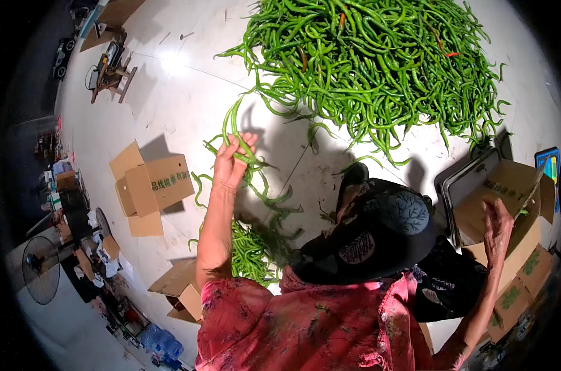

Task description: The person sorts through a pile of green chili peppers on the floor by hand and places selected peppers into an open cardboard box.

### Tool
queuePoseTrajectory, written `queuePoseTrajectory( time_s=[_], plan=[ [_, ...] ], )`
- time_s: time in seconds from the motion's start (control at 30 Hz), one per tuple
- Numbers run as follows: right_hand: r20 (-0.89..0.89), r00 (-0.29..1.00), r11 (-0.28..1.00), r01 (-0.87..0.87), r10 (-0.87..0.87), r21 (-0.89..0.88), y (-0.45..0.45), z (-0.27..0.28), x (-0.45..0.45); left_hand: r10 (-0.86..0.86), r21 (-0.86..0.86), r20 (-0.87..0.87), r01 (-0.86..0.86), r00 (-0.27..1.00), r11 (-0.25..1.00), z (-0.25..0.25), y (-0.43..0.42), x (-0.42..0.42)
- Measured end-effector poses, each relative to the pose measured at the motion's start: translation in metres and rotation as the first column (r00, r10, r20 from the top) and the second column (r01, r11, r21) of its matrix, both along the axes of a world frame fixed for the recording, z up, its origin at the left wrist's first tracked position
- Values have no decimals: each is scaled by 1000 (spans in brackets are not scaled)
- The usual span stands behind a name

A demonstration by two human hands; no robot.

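Red shirt (pixel 311 328); L fingers (pixel 229 150) pinch chillies (pixel 234 120); R fingers (pixel 492 211) half-curled, prob. nr carton (pixel 520 246).

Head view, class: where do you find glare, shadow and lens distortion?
Head view: glare whitens the floor, upper left; same head view: shadow darkens the floor beside the left hand, below the pepper heap; head view again: a bowed, round, black-cornered image, dim around the large fan.

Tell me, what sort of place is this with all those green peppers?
Probably a sorting or packing room, though I can't be sure: a big heap of green peppers lies on the pale floor, with open cardboard boxes around it.
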State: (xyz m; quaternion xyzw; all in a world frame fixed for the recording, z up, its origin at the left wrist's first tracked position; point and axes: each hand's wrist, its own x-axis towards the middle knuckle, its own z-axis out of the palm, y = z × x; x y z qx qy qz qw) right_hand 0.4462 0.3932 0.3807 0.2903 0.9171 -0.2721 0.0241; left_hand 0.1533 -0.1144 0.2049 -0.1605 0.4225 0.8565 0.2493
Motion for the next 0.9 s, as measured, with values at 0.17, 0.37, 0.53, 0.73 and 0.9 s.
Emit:
queuePoseTrajectory(
  time_s=[0.17, 0.37, 0.53, 0.73, 0.9],
  plan=[
    [8, 999, 999, -46, 46, 21, -4, 11, 1, -130, 223, -139, 158, 982, 962, 57, 67, -10],
    [-126, 990, 998, -60, 56, -29, -1, 16, 13, -308, 181, -304, 372, 901, 910, 113, 159, -6],
    [-118, 989, 996, -85, 88, 23, 1, 28, 20, -394, 174, -310, 459, 866, 871, 139, 224, 8],
    [-247, 962, 991, -131, 118, -37, 3, 31, 24, -552, 140, -278, 602, 786, 786, 171, 303, 36],
    [-492, 865, 974, -183, 95, -134, -8, 31, 11, -683, 178, -245, 725, 688, 666, 196, 372, 81]
  ],
)
